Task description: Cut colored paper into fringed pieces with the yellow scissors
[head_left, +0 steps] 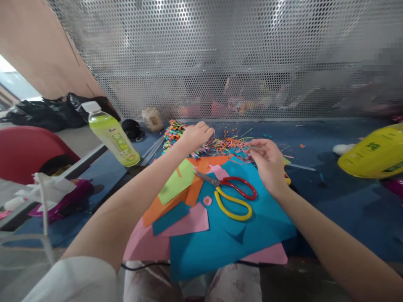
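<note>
My left hand [197,136] is over the far edge of the coloured paper, its fingers bent down and pressed together. Whatever its fingertips hold is hidden. Beside it lies a heap of multicoloured paper shreds [226,144], with a bunch of small folded paper pieces [174,131] to its left. To the right of the heap, my right hand [268,163] has thumb and fingers drawn together around something thin that I cannot make out. Scissors [214,182] with one red and one yellow handle lie on a blue paper sheet [201,247] between my forearms.
Green, orange and pink paper pieces [178,182] overlap left of the scissors. A green drink bottle [115,138] stands at left near a purple tissue box [61,197]. A yellow bottle [374,151] is at right. A perforated metal panel [220,63] rises behind the table.
</note>
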Motion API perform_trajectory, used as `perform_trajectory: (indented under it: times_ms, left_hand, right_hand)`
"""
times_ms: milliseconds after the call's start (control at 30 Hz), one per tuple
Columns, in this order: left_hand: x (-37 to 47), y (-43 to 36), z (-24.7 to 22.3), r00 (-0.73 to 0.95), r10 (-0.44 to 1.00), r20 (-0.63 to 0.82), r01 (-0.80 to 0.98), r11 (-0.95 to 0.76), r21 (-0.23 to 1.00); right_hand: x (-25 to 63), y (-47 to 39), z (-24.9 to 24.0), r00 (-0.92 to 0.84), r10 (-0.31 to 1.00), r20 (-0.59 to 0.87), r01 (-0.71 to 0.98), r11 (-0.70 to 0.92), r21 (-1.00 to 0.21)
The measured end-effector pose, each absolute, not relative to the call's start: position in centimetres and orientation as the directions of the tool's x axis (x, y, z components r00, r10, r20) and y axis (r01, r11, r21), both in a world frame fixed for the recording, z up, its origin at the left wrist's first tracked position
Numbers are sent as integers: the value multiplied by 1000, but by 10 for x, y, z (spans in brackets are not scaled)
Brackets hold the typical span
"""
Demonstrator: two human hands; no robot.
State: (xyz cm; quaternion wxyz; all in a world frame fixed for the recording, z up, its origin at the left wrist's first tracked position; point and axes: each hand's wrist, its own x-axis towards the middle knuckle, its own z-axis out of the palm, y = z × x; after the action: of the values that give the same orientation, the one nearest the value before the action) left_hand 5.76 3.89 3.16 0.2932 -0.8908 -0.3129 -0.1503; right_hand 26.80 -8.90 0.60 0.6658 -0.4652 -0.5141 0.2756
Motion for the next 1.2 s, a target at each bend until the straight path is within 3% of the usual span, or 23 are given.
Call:
perform_trajectory:
  times_ms: [100,200,267,333,467,533,567,667,800,933,1033,1133,1200]
  left_hand:
    - [58,54,25,770,495,402,638,-610,-471]
    - [66,62,26,755,483,444,654,-601,-460]
    - [76,65,34,708,480,518,700,-578,-420]
    - [87,66,46,631,486,605,757,-554,-345]
    - [113,67,60,487,558,672,829,-536,-156]
    - [122,65,56,498,669,552,832,-549,-86]
    - [125,64,51,568,705,425,801,-593,-89]
    - [125,56,38,727,639,251,680,-720,-135]
    - [107,41,35,669,675,310,720,-692,-48]
    - [82,24,41,584,669,459,758,-652,-14]
    - [63,9,42,531,748,399,773,-620,133]
    - [45,-11,33,475,791,386,763,-589,268]
    - [37,-29,24,506,788,351,732,-608,308]
  right_hand:
    - [269,-94,6,299,733,611,349,512,-785]
    - [264,-101,0,1,671,741,598,594,-538]
    - [261,-104,-5,-285,660,695,681,650,-338]
    - [259,-105,-8,-435,657,616,692,681,-238]
    - [263,-102,-9,-426,697,578,736,638,-227]
    - [266,-99,-9,-382,727,571,771,591,-238]
    - [267,-98,-9,-362,742,564,785,569,-244]
    - [267,-96,-10,-333,786,521,817,516,-256]
    - [264,-95,-11,-338,824,454,836,485,-258]
    - [263,-97,-12,-402,823,402,825,516,-232]
    - [260,-99,-12,-461,797,391,797,565,-212]
    - [253,-105,-13,-583,715,386,706,681,-196]
    - [248,-110,-14,-701,582,413,566,806,-175]
